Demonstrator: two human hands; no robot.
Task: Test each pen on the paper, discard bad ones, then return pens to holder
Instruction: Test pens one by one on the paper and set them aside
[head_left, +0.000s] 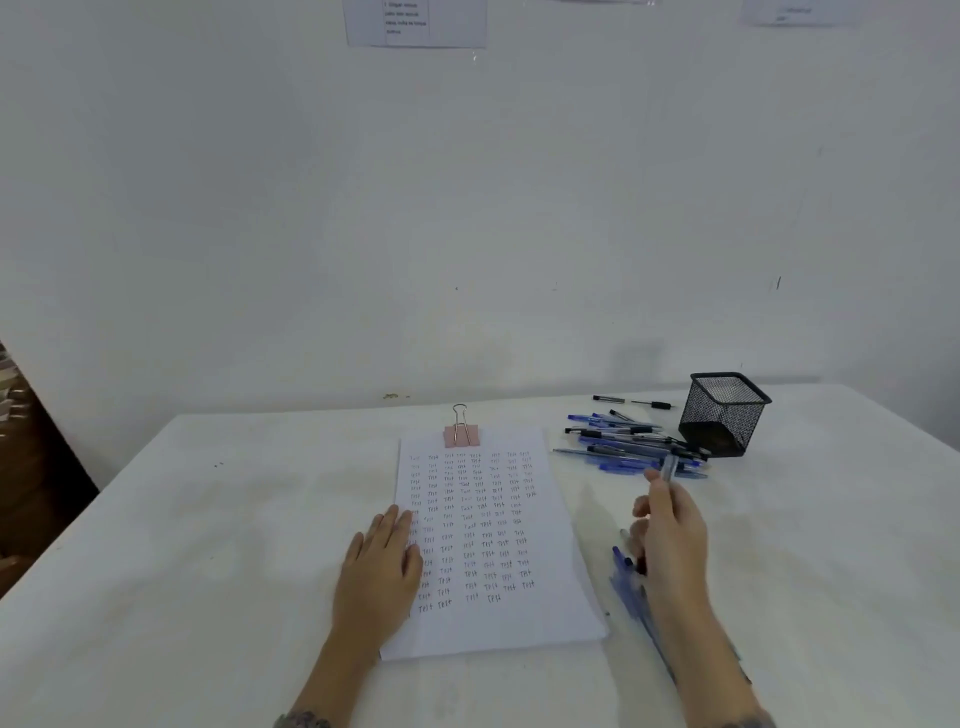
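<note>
blue translucent pen (669, 466) is gripped in the right hand (670, 535), fingers curled around the barrel, upper end pointing up and away toward the pen pile; it is blurred, so the tip cannot be made out. the hand is raised just right of the paper (488, 540), near its right edge. a second group of blue pens (631, 587) is laid on the table under and left of the right wrist, partly hidden by the hand. the paper is covered with rows of handwritten "test" marks and is clamped at the top by a pink binder clip (460, 434). the left hand (382, 566) is laid flat on the paper's left edge, fingers released and extended, nothing held. a loose pile of blue and black pens (623, 441) is spread on the table beyond the right hand, touching the base of a black mesh holder (724, 413). the holder is tilted and looks empty. one black pen (631, 401) is set apart behind the pile, near the wall. white table (208, 519) is backed by a white wall (467, 208), with printed sheets (415, 23) taped at the top edge.
</note>
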